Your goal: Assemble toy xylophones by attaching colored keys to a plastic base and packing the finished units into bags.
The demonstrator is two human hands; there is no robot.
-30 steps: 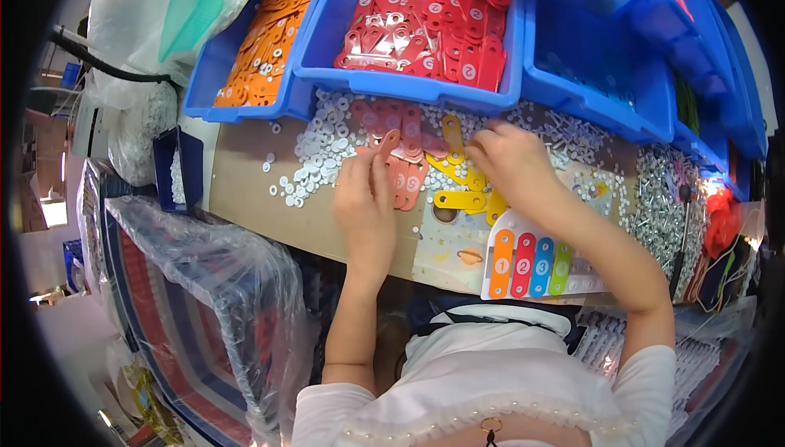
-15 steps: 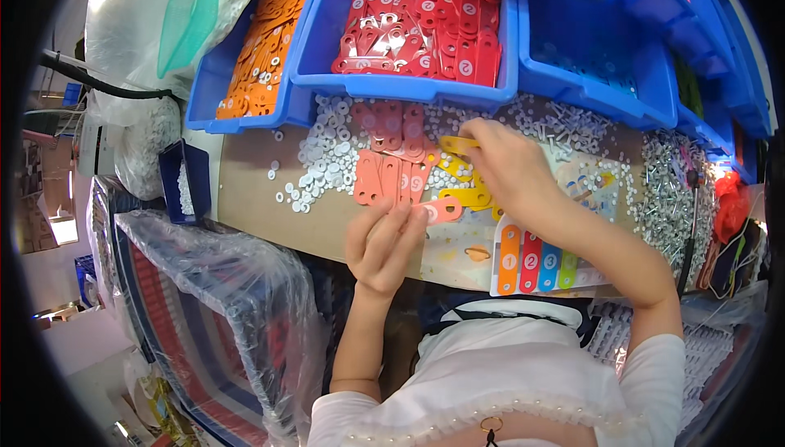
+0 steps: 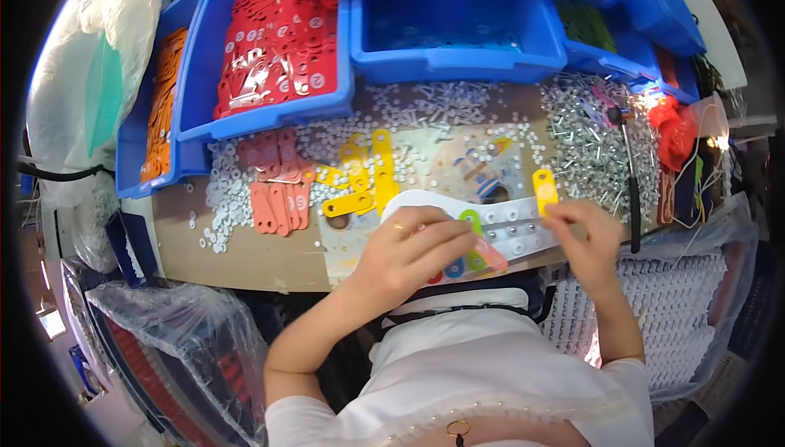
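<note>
Strip [image 3: 545, 191] (one, yellow), right grip [image 3: 592, 242]

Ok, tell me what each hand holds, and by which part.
Right hand: yellow strip, by its near end. Left hand: pink strip, its gripped end hidden.

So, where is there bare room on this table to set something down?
Front left: brown tabletop, bordered behind by salmon strips and white discs, to the right by a pale sheet. Crowded: the middle, with yellow strips and the white board; the right, under heaped metal fasteners; and along the blue bins.
</note>
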